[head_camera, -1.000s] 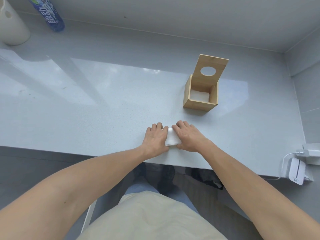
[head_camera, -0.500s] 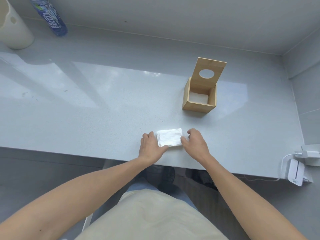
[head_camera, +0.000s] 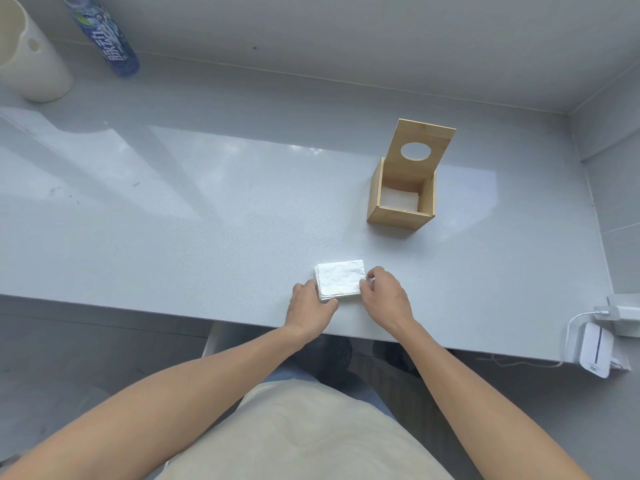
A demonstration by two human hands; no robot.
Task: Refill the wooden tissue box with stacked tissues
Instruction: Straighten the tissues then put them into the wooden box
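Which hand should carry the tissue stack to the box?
Probably the right hand: its fingers already touch the tissue stack, and the open wooden tissue box sits on its side.

Glossy speckled grey counter (head_camera: 207, 220), matt pale wood tissue box (head_camera: 401, 213), soft crinkled white paper tissues (head_camera: 341, 279).

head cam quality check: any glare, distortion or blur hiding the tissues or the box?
Head view: broad window glare streaks the counter left of centre, clear of the tissue stack and wooden box; wide-angle bending curves the counter edges; both hands, left hand and right hand, look sharp; the white stack's top is bright, slightly washed out.
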